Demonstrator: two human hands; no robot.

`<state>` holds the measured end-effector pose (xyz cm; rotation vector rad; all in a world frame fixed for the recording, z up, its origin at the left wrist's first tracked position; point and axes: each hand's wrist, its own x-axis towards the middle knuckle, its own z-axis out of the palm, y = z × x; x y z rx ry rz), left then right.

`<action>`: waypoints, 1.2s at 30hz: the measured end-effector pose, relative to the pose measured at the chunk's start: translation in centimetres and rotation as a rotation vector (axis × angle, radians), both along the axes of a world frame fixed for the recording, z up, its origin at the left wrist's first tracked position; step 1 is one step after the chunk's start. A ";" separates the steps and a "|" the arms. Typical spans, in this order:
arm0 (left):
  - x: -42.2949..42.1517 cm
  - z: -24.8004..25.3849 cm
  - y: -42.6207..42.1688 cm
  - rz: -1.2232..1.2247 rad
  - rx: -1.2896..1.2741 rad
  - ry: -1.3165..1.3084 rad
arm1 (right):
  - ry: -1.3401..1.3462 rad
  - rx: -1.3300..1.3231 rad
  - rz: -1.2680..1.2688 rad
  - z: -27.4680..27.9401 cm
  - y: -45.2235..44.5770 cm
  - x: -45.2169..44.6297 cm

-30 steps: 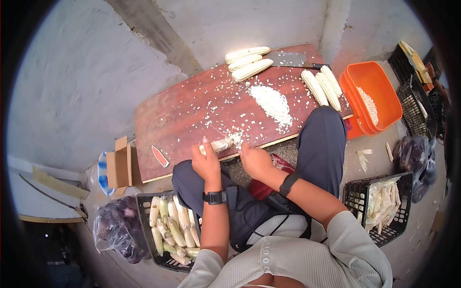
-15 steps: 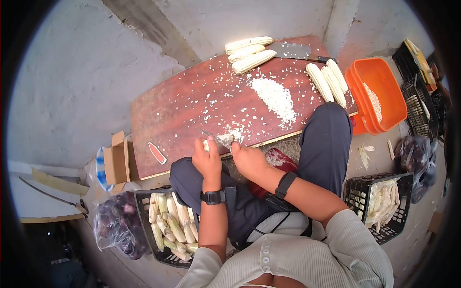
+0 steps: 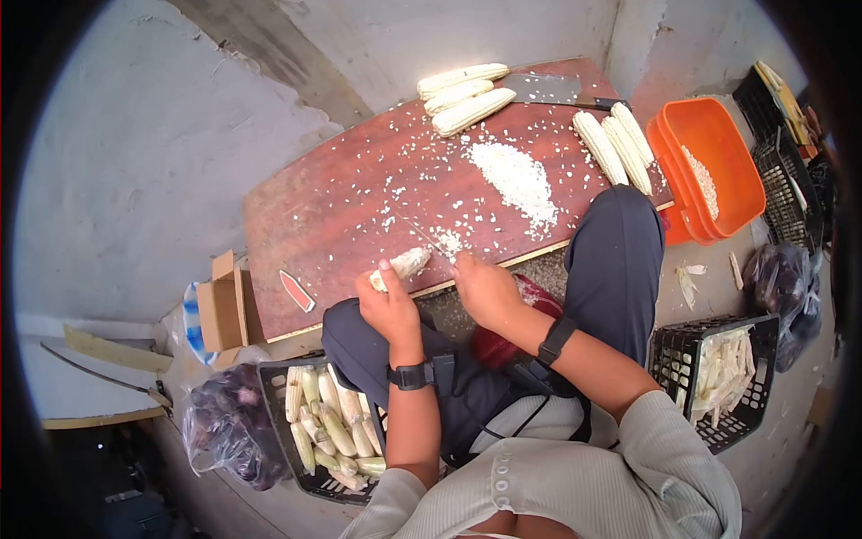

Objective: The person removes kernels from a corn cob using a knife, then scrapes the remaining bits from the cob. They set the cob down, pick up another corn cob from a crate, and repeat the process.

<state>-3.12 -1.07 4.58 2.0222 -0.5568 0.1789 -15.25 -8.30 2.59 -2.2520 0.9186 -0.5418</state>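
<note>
My left hand (image 3: 391,304) is wrapped round one end of a corn cob (image 3: 411,263), whose pale, ragged far end sticks out over the board's near edge. In my right hand (image 3: 488,289) is a knife (image 3: 420,232); its thin blade shows almost edge-on, pointing up and left, and its handle is hidden by my fingers. The blade is apart from the cob. A small heap of cut kernels (image 3: 449,242) lies by the knife on the reddish board (image 3: 332,207). Farther off is a bigger kernel pile (image 3: 519,184), with loose kernels scattered around.
Whole corn cobs (image 3: 474,111) lie at the back near a cleaver (image 3: 548,89), others (image 3: 600,146) at the right. An orange bin (image 3: 745,189) holds kernels. Black crates with corn (image 3: 332,427) and husks (image 3: 723,373) flank my legs. A red blade-shaped piece (image 3: 296,290) lies left.
The knife has moved right, away from the cob. The cob now shows more fully in my left hand, tilted up to the right. The view has shifted slightly.
</note>
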 end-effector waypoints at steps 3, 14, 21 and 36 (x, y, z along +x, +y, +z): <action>0.2 -0.3 0.0 -0.018 0.008 -0.014 | -0.069 -0.222 0.098 1.9 1.7 -0.4; 0.9 -0.2 0.0 -0.143 0.146 -0.059 | 0.064 -0.340 0.068 -2.0 1.9 1.5; 1.4 -1.0 0.3 -0.062 0.100 -0.043 | -0.018 -0.188 0.078 -2.5 1.6 2.3; -0.5 -0.5 0.6 -0.091 0.121 -0.118 | 0.122 -0.124 0.135 2.1 3.2 -0.3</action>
